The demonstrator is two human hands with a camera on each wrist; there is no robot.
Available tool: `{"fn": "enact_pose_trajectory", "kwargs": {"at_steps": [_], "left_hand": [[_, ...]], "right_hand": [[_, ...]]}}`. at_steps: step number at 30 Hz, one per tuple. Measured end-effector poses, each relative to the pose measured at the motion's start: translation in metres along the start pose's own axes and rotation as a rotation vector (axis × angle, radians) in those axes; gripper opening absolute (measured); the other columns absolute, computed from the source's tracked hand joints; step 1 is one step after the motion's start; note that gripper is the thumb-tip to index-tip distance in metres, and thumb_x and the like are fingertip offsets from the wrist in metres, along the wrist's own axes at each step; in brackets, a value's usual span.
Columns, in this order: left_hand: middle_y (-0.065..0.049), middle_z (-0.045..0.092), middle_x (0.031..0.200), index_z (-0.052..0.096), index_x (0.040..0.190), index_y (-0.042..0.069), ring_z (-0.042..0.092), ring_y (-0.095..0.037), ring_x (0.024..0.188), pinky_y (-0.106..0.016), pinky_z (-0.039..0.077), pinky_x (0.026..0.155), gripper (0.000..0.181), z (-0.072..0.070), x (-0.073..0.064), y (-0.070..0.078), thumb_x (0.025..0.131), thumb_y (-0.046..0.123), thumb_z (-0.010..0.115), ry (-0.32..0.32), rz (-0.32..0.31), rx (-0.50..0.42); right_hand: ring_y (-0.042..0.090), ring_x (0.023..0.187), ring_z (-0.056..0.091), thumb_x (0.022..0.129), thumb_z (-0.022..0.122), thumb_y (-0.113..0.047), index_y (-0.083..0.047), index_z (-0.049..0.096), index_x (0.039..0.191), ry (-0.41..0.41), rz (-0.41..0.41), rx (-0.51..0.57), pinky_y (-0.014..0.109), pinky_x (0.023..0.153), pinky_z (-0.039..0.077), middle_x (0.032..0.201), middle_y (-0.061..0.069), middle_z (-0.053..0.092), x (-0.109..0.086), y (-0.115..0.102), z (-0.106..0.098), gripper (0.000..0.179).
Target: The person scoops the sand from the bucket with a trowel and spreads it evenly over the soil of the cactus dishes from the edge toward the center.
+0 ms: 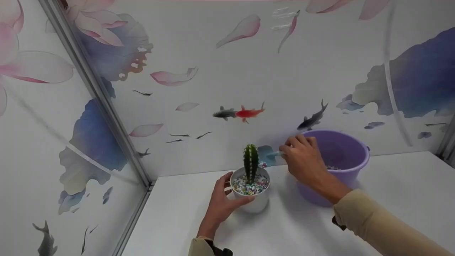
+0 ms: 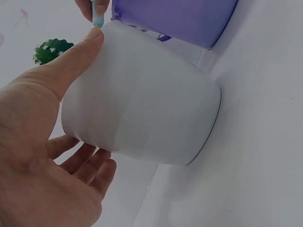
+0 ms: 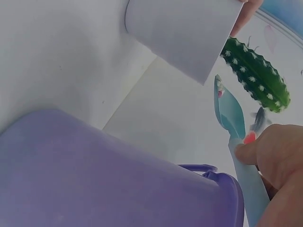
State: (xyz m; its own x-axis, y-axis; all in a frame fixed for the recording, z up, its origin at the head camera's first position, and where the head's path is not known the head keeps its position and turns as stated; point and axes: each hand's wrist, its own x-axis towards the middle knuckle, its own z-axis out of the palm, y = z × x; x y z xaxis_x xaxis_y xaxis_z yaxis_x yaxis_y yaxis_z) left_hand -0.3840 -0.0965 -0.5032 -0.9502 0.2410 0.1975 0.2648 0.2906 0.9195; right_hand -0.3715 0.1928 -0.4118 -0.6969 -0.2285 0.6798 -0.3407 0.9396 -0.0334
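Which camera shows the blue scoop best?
Right wrist view: it shows the blue scoop close up, bowl and handle. The head view shows its bowl, but the right hand hides much of the handle; the left wrist view, only a short piece.

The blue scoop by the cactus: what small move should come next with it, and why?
Probably ease the blue scoop over the rim of the white pot and tip it gently. The right hand holds it close to that rim, a few pebbles show at its tip, and the left hand grips the pot.
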Motion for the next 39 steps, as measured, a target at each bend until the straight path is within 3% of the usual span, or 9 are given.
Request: {"fn": "enact_pose_trajectory", "kwargs": {"at_steps": [8,19,27,32,39], "left_hand": [[-0.009,0.05,0.161,0.041,0.165,0.016,0.05,-0.031,0.145,-0.055,0.047,0.123,0.105,-0.001,0.0,-0.001,0.08,0.041,0.098,-0.005,-0.007,0.001],[-0.009,0.049,0.163,0.041,0.165,0.014,0.05,-0.032,0.146,-0.054,0.049,0.12,0.104,-0.002,0.0,-0.004,0.082,0.04,0.096,-0.016,0.031,0.009],[-0.008,0.05,0.163,0.042,0.164,0.014,0.051,-0.032,0.144,-0.054,0.05,0.118,0.103,-0.003,-0.001,-0.003,0.082,0.04,0.097,-0.018,0.033,0.007],[-0.01,0.048,0.164,0.041,0.165,0.011,0.051,-0.032,0.144,-0.054,0.049,0.118,0.104,-0.003,-0.001,-0.003,0.082,0.039,0.097,-0.02,0.032,0.002],[-0.012,0.044,0.167,0.037,0.166,0.01,0.047,-0.032,0.148,-0.055,0.045,0.124,0.108,-0.003,-0.001,0.0,0.083,0.046,0.095,0.003,0.018,0.051]], "right_hand": [[0.032,0.108,0.06,0.095,0.081,-0.006,-0.012,0.083,0.11,0.037,-0.056,-0.036,0.051,0.096,0.044,0.106,0.009,0.072,0.0,0.002,0.002,0.015],[0.031,0.106,0.061,0.097,0.08,-0.006,-0.01,0.084,0.109,0.046,-0.096,-0.066,0.049,0.096,0.047,0.106,0.008,0.073,-0.001,0.0,0.003,0.013],[0.031,0.102,0.061,0.097,0.079,-0.006,-0.007,0.084,0.108,0.115,-0.163,-0.095,0.048,0.092,0.047,0.105,0.009,0.075,-0.003,0.004,0.005,0.012],[0.031,0.104,0.06,0.096,0.081,-0.006,-0.007,0.084,0.11,0.097,-0.138,-0.065,0.049,0.094,0.046,0.106,0.01,0.074,-0.005,0.007,0.002,0.015],[0.031,0.107,0.061,0.093,0.083,-0.004,-0.011,0.085,0.111,0.061,-0.044,0.042,0.05,0.092,0.044,0.105,0.008,0.074,-0.008,0.014,-0.008,0.02]]}}
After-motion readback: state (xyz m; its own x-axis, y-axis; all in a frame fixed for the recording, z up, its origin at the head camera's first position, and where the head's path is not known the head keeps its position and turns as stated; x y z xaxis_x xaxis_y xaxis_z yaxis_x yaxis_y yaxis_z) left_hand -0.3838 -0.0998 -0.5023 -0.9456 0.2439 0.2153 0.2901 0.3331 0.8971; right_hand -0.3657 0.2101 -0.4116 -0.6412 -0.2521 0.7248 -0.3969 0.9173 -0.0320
